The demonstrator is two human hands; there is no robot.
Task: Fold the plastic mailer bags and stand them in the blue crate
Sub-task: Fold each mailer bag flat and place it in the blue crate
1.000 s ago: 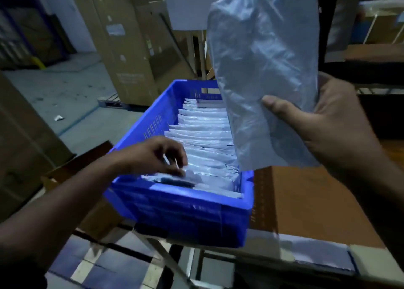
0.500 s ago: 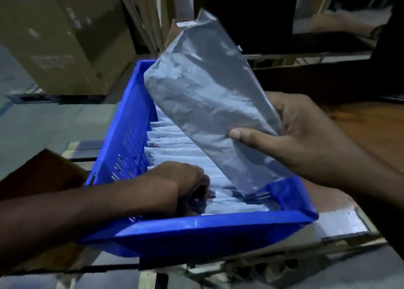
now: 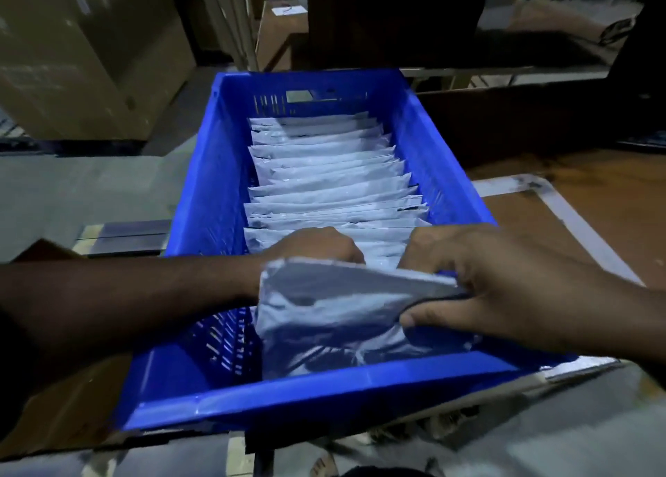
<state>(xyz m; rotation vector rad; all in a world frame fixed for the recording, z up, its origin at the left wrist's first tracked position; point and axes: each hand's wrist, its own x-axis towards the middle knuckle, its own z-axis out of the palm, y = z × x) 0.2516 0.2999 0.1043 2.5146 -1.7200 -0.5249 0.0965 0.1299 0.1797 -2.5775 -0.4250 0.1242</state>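
The right hand (image 3: 504, 289) pinched a folded mailer bag (image 3: 335, 314) between thumb and fingers at the blue crate's (image 3: 324, 397) near end; the left hand (image 3: 317, 246), fingers curled, pressed the standing bags (image 3: 324, 173) back.

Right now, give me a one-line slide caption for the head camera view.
Right hand tucks a folded mailer bag into the blue crate while the left hand holds back the standing row.

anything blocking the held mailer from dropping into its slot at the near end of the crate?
Nothing visible. The right hand pinches the mailer bag already partway into the blue crate; the left hand presses the standing bags back.
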